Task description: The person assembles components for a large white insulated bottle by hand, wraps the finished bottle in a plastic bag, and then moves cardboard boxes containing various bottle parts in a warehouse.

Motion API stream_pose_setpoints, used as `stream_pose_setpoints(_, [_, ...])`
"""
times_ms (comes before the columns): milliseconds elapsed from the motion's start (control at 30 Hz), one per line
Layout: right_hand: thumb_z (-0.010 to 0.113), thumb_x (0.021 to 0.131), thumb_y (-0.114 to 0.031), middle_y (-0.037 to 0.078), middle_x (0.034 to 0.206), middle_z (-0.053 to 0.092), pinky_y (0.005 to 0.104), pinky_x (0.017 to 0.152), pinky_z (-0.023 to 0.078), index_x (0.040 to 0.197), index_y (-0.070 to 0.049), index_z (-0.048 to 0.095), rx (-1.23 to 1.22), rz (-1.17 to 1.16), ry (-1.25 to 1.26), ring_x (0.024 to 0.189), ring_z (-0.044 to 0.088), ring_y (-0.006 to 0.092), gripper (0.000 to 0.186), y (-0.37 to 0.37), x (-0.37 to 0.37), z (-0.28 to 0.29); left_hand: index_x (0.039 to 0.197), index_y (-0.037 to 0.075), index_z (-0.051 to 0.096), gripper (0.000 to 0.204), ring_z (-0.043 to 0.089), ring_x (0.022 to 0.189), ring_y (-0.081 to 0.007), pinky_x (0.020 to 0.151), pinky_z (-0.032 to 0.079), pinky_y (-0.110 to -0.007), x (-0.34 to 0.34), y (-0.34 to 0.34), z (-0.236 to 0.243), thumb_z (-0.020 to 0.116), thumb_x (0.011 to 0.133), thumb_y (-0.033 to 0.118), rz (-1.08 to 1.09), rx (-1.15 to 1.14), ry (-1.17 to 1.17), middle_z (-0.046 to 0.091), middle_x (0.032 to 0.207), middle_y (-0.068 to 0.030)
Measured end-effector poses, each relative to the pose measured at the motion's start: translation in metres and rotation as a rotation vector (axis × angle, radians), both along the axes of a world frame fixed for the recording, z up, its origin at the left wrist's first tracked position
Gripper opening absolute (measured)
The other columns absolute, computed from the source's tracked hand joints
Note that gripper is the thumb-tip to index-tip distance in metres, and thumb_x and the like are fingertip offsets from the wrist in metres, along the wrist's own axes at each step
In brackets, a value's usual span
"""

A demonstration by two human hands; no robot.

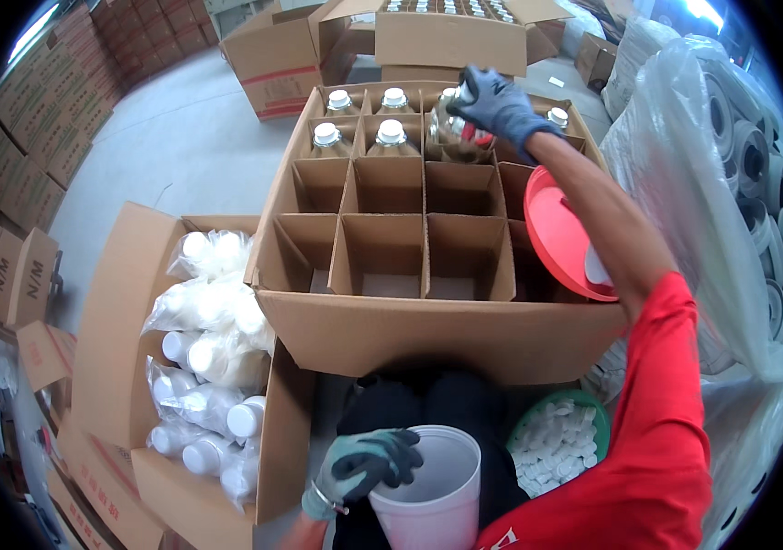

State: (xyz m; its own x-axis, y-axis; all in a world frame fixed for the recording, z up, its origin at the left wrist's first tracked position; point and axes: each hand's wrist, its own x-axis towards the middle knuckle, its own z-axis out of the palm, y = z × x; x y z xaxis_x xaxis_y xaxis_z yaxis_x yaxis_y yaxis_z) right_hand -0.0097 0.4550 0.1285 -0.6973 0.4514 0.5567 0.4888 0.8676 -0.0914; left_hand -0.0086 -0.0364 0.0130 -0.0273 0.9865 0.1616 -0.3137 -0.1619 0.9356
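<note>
My right hand [499, 103], in a grey glove, reaches to the far part of a divided cardboard box [437, 323]. Its fingers close around the upper part of a clear bottle [446, 137] in the box's third column; a small red piece shows by the palm. Other clear bottles with white caps, such as one bottle [391, 137], stand upright in the rear compartments. My left hand [369, 465], gloved in grey-green, hovers at the rim of a pale bucket [433, 524] between my legs. Its fingers are loosely bent and apart, with nothing visible in them.
A red round basin [552, 220] sits on the box's right side, partly behind my right arm. An open carton [107, 321] on the left contains bagged white bottles [213, 353]. White caps fill a green basin [604, 417]. Plastic-wrapped rolls [749, 156] stand at right.
</note>
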Motion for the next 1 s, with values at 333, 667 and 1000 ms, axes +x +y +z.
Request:
stream_pose_setpoints(333, [0.052,0.097,-0.035,0.003,0.083,0.061,0.0218,0.051,0.041,0.103,-0.008,0.055,-1.063,0.505,0.698,0.065,0.059,0.0106,0.028,-0.152,0.185,0.019,0.153,0.01,0.015,0.086,0.04,0.133,-0.0243,0.103,0.045,-0.038,-0.015,0.093,0.057,0.067,0.085,0.002,0.587,0.229,0.006,0.023,0.155,-0.0058])
stream_pose_setpoints(667, [0.055,0.097,-0.027,0.012,0.125,0.046,0.0338,0.094,0.045,0.134,-0.009,0.042,-1.376,0.576,0.515,0.115,0.049,0.0221,0.043,-0.305,0.211,-0.089,0.144,0.005,0.038,0.059,0.054,0.108,-0.0131,0.085,0.048,-0.024,-0.047,0.041,0.12,0.057,0.096,0.032,0.64,0.101,0.025,0.05,0.131,-0.0057])
stream_pose_setpoints(1000, [0.066,0.084,-0.029,0.018,0.142,0.04,0.043,0.109,0.031,0.137,-0.001,0.043,-1.235,0.55,0.366,0.13,0.042,0.0329,0.064,-0.405,0.341,-0.125,0.142,0.0,0.038,0.077,0.047,0.127,-0.0257,0.107,0.039,-0.038,-0.003,-0.085,0.03,0.064,0.085,0.044,0.567,-0.269,0.227,0.048,0.14,-0.0148])
